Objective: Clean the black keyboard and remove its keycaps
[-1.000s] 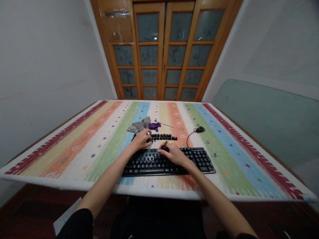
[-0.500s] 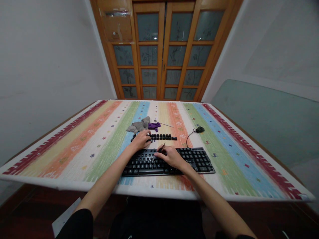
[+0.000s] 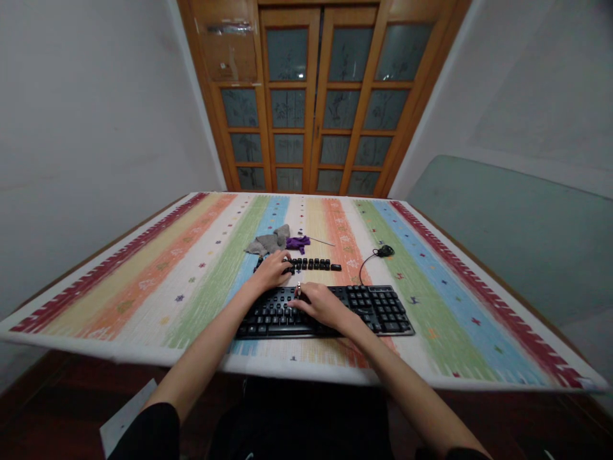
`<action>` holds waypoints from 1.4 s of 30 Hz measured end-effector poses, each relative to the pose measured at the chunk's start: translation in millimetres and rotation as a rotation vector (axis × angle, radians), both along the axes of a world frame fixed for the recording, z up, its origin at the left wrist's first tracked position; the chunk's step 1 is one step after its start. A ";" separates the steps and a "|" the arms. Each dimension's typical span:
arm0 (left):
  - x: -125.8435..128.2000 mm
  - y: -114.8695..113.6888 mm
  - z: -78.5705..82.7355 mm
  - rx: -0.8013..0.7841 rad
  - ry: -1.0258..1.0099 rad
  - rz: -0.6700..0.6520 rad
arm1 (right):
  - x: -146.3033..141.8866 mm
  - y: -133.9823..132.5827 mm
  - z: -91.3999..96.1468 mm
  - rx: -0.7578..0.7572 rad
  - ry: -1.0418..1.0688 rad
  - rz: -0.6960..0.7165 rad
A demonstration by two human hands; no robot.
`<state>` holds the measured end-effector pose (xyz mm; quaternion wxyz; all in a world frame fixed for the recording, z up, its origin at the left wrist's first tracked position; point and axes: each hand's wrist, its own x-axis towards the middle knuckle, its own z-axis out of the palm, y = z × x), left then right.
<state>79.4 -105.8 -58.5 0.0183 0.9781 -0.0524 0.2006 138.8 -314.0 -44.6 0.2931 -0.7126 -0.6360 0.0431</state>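
Note:
A black keyboard (image 3: 378,310) lies near the table's front edge. My right hand (image 3: 320,303) rests over its middle, fingers pinched round a small slim tool (image 3: 299,291) whose tip points at the keys. My left hand (image 3: 271,269) sits just beyond the keyboard's back edge, fingers curled on the left end of a row of loose black keycaps (image 3: 313,263). What the left fingers hold is hidden.
A grey cloth (image 3: 266,243) and a purple item (image 3: 297,242) lie behind the keycaps, with a thin stick (image 3: 322,241) beside them. The keyboard's coiled cable (image 3: 382,252) lies to the right. A striped cloth (image 3: 143,281) covers the table; wooden glazed doors (image 3: 316,96) stand behind.
My right hand has slid leftward along the keyboard with the small tool. My left hand has stayed at the row of keycaps.

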 end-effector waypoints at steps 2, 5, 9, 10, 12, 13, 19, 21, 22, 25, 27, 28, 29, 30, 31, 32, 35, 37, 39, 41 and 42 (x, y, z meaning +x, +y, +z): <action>-2.4 -0.4 1.0 -0.009 -0.010 -0.004 | 1.1 3.2 1.7 -0.037 -0.066 0.010; -8.6 -2.5 4.1 -0.038 -0.024 -0.017 | 7.5 7.7 3.5 -0.047 -0.039 0.003; -20.2 -8.0 7.4 -0.113 -0.033 -0.042 | 15.7 11.5 3.6 -0.019 0.082 -0.016; -23.4 -9.9 7.5 -0.139 -0.030 -0.051 | 16.7 12.0 3.1 -0.015 0.105 -0.024; -30.2 -14.4 7.0 -0.193 -0.014 -0.080 | 17.7 12.7 1.6 -0.009 0.155 -0.029; -33.7 -17.1 6.6 -0.219 -0.003 -0.099 | 17.8 13.0 0.7 -0.007 0.184 -0.027; -50.1 -33.8 5.0 -0.287 0.096 -0.142 | 19.8 15.2 -4.1 0.011 0.284 -0.031; -52.8 -37.5 6.1 -0.290 0.127 -0.132 | 22.3 16.4 -5.7 0.026 0.309 -0.041; -53.7 -38.9 7.1 -0.295 0.138 -0.130 | 23.7 16.8 -6.4 0.034 0.324 -0.045; -55.2 -41.7 11.0 -0.331 0.151 -0.144 | 27.7 17.0 -6.9 0.056 0.356 -0.040; -55.8 -43.1 14.3 -0.363 0.155 -0.156 | 29.0 15.5 -4.8 0.067 0.364 -0.030; -56.0 -43.9 16.1 -0.376 0.159 -0.160 | 29.2 14.3 -3.0 0.071 0.368 -0.028; -56.0 -44.8 17.8 -0.388 0.164 -0.163 | 29.1 12.9 -0.7 0.075 0.372 -0.028; -55.9 -45.7 19.5 -0.399 0.168 -0.165 | 28.9 11.4 1.8 0.078 0.376 -0.028; -55.7 -46.7 21.0 -0.409 0.172 -0.167 | 28.5 9.8 4.4 0.081 0.379 -0.027; -55.2 -47.6 22.4 -0.419 0.174 -0.169 | 28.1 8.3 6.9 0.085 0.380 -0.024; -52.5 -49.5 24.9 -0.445 0.176 -0.185 | 27.2 4.4 12.7 0.095 0.355 -0.007; -50.1 -49.7 25.4 -0.452 0.183 -0.191 | 27.2 2.5 14.8 0.098 0.318 -0.009; -47.6 -49.3 25.6 -0.453 0.191 -0.191 | 27.4 0.8 16.3 0.101 0.284 -0.012; -45.5 -48.8 26.0 -0.452 0.196 -0.190 | 27.7 -0.8 17.7 0.103 0.264 -0.003; -44.6 -48.7 26.4 -0.452 0.198 -0.190 | 27.8 -1.7 18.5 0.103 0.256 0.002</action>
